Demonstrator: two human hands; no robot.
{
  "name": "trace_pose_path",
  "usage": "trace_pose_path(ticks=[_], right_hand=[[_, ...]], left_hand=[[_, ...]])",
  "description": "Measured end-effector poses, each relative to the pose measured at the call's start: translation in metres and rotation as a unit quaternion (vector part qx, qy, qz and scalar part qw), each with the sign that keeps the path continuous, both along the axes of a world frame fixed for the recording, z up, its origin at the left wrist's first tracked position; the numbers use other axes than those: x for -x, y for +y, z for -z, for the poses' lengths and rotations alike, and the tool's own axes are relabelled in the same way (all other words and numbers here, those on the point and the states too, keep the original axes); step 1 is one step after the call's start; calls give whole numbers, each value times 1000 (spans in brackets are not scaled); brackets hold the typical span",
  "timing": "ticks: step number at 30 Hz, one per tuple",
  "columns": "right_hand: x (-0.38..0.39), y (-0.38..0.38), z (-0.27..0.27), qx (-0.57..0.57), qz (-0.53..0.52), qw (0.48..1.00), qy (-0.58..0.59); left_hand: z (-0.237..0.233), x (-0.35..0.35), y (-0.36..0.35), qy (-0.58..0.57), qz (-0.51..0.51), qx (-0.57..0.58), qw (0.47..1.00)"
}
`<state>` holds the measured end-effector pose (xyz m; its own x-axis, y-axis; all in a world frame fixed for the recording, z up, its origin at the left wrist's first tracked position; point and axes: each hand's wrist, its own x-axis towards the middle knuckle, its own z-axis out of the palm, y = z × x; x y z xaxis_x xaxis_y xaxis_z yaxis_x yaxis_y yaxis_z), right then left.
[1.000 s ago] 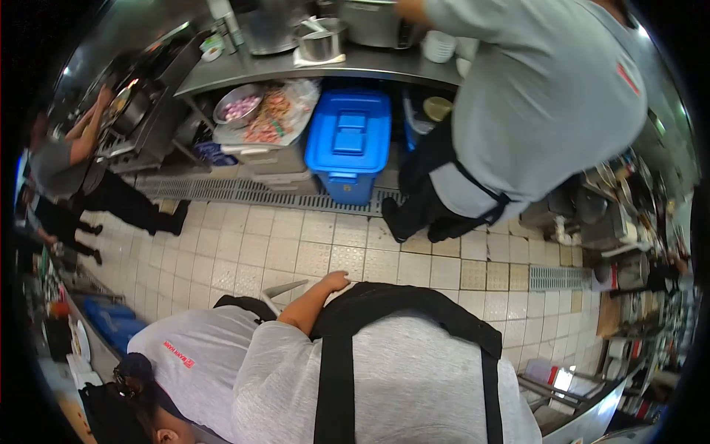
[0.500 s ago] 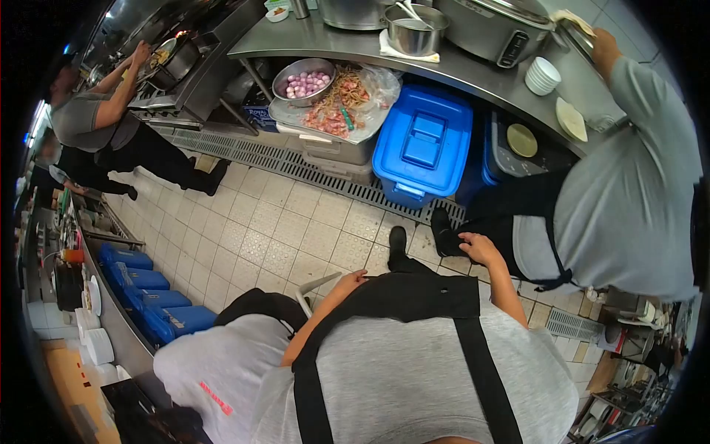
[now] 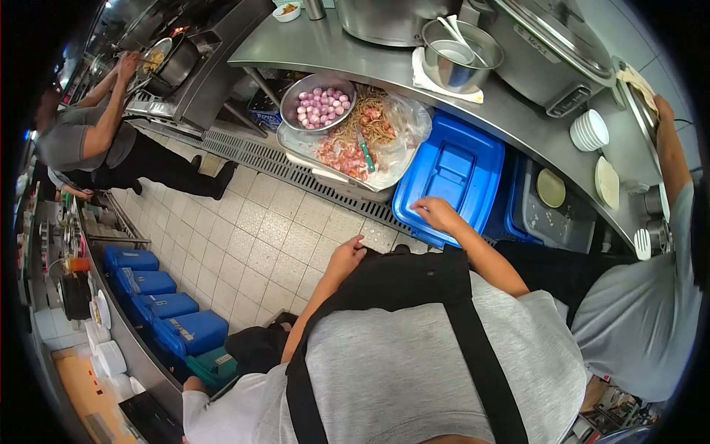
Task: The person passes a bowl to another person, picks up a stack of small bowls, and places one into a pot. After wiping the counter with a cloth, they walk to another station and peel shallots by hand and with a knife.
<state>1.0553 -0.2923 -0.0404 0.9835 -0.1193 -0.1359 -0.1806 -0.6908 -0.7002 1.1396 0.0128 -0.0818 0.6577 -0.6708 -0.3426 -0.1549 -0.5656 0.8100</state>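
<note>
My left hand (image 3: 346, 259) is held low in front of my black apron (image 3: 392, 277), loosely bent, with nothing seen in it. Farther forward, my right hand (image 3: 438, 213) overlaps the front edge of a blue lidded bin (image 3: 452, 170) in this view, its fingers apart and nothing held. Left of the bin, a metal bowl of peeled shallots (image 3: 323, 107) rests on a plastic-covered container top (image 3: 392, 172). Beside the bowl lie brown and pinkish trimmings (image 3: 344, 155) and a green-handled knife (image 3: 366, 153).
A steel counter (image 3: 333, 52) carries a rice cooker (image 3: 555, 55), a pot with white spoons (image 3: 455, 63) and stacked white bowls (image 3: 589, 131). One person (image 3: 636, 318) stands close on my right; another (image 3: 103, 140) cooks at the stove. Blue bins (image 3: 188, 333) line the left side.
I have come nearer the counter and the shallots. My right hand has moved forward from beside my apron to over the bin's edge. The person at right now appears lower in view.
</note>
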Motion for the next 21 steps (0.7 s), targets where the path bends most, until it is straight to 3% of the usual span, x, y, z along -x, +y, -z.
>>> trace_pose_path(ticks=[5, 10, 11, 14, 17, 21], right_hand=[[-117, 12, 21, 42, 5, 997, -68], [-192, 29, 39, 92, 159, 981, -69], [-205, 31, 41, 112, 169, 979, 19], [-228, 37, 57, 187, 192, 963, 28], [-238, 42, 66, 149, 237, 958, 69], [-217, 49, 55, 49, 347, 935, 60]], left_hand=[[-1, -83, -15, -19, -65, 49, 996], [-8, -190, -46, -20, 18, 29, 999], [-9, -210, -50, -13, 38, 31, 999], [-19, -259, -61, 30, 91, 29, 995], [-21, -293, -76, 63, 158, 1, 985], [-3, -311, -111, -5, 246, 11, 969]])
